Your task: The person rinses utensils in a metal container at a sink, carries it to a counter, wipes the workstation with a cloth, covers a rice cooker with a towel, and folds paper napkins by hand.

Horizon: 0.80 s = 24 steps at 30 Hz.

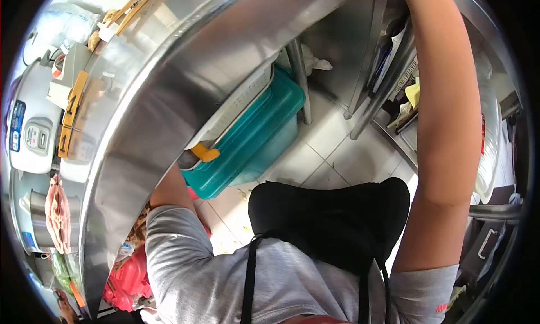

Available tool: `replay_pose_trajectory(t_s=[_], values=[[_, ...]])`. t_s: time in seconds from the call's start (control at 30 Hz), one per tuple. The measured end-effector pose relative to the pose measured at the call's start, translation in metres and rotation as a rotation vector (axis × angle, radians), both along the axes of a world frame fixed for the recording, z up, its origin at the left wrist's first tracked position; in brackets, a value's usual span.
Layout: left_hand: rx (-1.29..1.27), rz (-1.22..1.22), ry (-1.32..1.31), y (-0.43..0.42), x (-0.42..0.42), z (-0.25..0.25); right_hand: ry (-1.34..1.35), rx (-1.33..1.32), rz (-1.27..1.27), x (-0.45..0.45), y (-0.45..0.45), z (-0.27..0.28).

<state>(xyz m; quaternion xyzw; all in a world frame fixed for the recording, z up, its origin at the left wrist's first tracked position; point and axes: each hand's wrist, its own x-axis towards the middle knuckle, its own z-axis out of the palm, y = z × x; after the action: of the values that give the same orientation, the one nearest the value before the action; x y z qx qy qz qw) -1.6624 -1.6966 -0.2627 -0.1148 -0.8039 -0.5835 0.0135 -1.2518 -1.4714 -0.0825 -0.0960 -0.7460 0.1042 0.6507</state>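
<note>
My left forearm (171, 190) disappears beneath the edge of a steel counter (126, 149), so the hand is hidden. Close by are a yellow handle (205, 152) and a teal lidded bin (225, 169) under the counter. A white perforated tray (239, 101) rests on the bin. My right arm (447, 110) stretches up past the top edge of the picture, and its hand is out of frame. What either hand holds cannot be seen.
On the left stand a white rice cooker (38, 127), a clear box with yellow latches (104, 113) and a pink item (58, 217). Red plastic (132, 279) lies lower left. Steel legs (298, 79) rise from the tiled floor (326, 149). Shelves with packages are at right.
</note>
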Motion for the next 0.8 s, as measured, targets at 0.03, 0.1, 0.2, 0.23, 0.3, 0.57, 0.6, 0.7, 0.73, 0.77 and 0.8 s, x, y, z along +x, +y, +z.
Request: replay_pose_trajectory(t_s=[0.03,0.1,0.2,0.23,0.3,0.57,0.6,0.7,0.73,0.77,0.8], values=[[-0.007,0.016,0.021,-0.001,-0.001,-0.001,-0.006,-0.026,0.002,0.0,-0.003,0.001],[-0.025,0.049,0.053,-0.005,0.0,-0.003,-0.025,-0.105,-0.004,0.001,-0.008,0.006],[-0.045,0.081,0.099,-0.009,0.01,-0.007,0.003,-0.122,0.056,0.002,-0.005,0.006],[-0.05,0.098,0.115,-0.011,0.014,-0.006,0.02,-0.102,0.093,0.001,-0.003,0.005],[-0.059,0.125,0.148,-0.013,0.025,-0.01,-0.019,-0.208,0.052,0.0,-0.004,0.012],[0.127,0.188,0.471,-0.003,0.124,-0.01,-0.075,-0.242,0.374,0.01,0.004,0.01],[0.179,0.179,0.542,-0.003,0.146,-0.01,-0.117,-0.249,0.405,0.012,0.002,0.011],[0.342,-0.04,0.74,-0.005,0.231,-0.005,-0.272,-0.483,0.66,0.018,0.02,0.009],[0.29,-0.213,0.448,-0.018,0.264,0.008,-0.263,-0.483,0.679,0.018,0.021,0.011],[0.19,-0.226,0.469,-0.022,0.29,0.004,-0.262,-0.459,0.717,0.017,0.025,0.011],[0.396,-0.427,0.252,-0.021,0.308,-0.012,-0.224,-0.467,0.789,0.015,0.021,0.009]])
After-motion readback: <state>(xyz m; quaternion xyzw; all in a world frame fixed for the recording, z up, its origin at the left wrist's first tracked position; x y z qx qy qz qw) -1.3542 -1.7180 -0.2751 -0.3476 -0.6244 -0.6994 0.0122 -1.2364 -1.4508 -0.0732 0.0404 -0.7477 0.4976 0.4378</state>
